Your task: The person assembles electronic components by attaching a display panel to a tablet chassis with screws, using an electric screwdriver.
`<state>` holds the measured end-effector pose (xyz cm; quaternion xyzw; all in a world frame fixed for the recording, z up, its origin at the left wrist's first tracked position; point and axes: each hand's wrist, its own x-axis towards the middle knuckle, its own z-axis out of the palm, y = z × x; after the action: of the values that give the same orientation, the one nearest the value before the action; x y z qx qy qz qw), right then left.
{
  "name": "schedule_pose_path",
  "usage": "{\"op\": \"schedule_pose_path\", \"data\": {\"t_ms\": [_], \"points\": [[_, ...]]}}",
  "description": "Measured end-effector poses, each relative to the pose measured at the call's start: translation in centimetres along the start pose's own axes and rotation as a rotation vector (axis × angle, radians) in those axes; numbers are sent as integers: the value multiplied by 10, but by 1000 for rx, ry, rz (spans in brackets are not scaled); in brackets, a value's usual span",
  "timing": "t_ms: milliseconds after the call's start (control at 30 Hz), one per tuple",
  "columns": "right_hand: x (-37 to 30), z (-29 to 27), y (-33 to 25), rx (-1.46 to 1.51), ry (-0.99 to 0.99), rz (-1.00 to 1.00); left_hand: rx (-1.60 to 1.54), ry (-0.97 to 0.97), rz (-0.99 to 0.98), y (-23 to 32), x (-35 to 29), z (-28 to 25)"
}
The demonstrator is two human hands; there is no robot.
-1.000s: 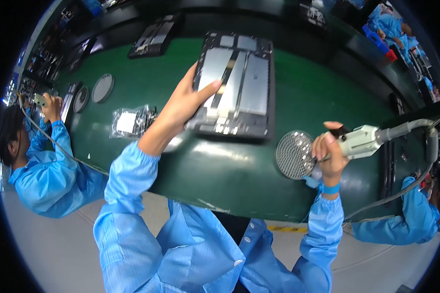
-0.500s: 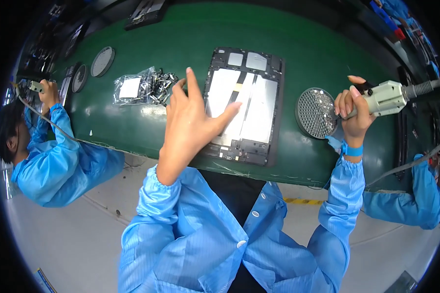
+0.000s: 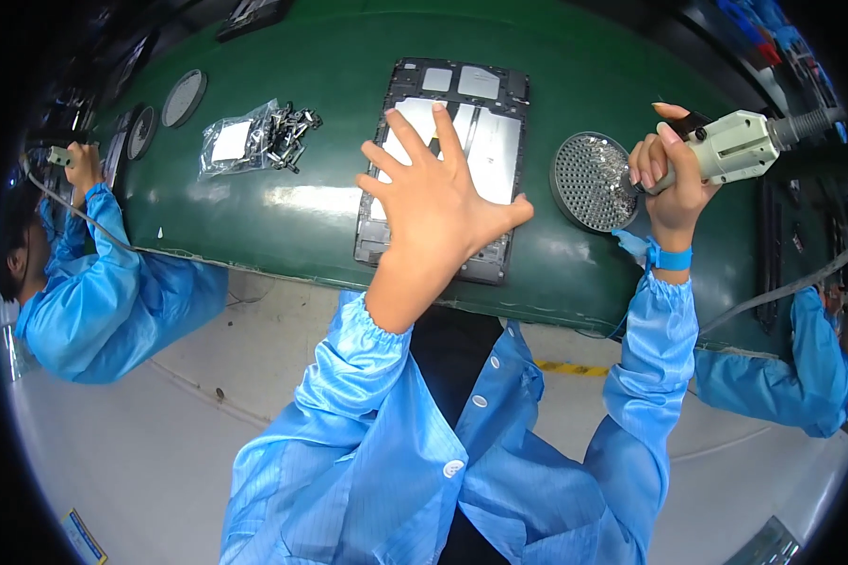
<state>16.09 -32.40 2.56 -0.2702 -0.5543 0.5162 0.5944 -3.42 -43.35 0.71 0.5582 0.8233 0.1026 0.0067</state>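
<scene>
My left hand (image 3: 440,202) is spread wide, palm down, over the near part of an opened tablet (image 3: 495,155). The tablet is a black frame with silver battery panels, lying flat; my hand hides part of it, and whether the fingers touch it I cannot tell. Wrapped round the front end of a pale electric screwdriver (image 3: 737,149) are the fingers of my right hand (image 3: 674,179). The screwdriver's tip points left, over the edge of a round grey screw tray (image 3: 579,179) full of small holes, with loose screws on its right side. A blue wrist strap (image 3: 669,256) circles my right wrist.
Left of the tablet lie a clear plastic bag (image 3: 219,151) and a heap of small black and metal parts (image 3: 290,134). Two round trays (image 3: 185,98) stand farther left. A co-worker (image 3: 94,273) in blue sits at left; another blue sleeve (image 3: 773,384) reaches in at right.
My left hand has moved right across the tablet, its fingers spreading wider. My right hand still holds the screwdriver by the screw tray. The whole view has shifted slightly.
</scene>
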Motion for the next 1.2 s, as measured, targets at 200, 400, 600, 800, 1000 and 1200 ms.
{"op": "schedule_pose_path", "data": {"t_ms": [200,400,600,800,1000,1200], "points": [[-2,-1,5,47,-17,5,48,-12,-26,2,-15,-2],[-2,-14,5,25,-57,28,-84,50,30,9,-43,-5],[-1,-24,3,-9,-47,35,-318,190,149,-40,-55,-28],[0,-10,7,5,-82,39,-328,516,-69,-186,7,-21],[-1,-9,9,25,-81,29,-477,476,-24,-194,1,5],[-4,-9,6,-34,-83,35,-573,450,-36,-185,-1,4]]}}
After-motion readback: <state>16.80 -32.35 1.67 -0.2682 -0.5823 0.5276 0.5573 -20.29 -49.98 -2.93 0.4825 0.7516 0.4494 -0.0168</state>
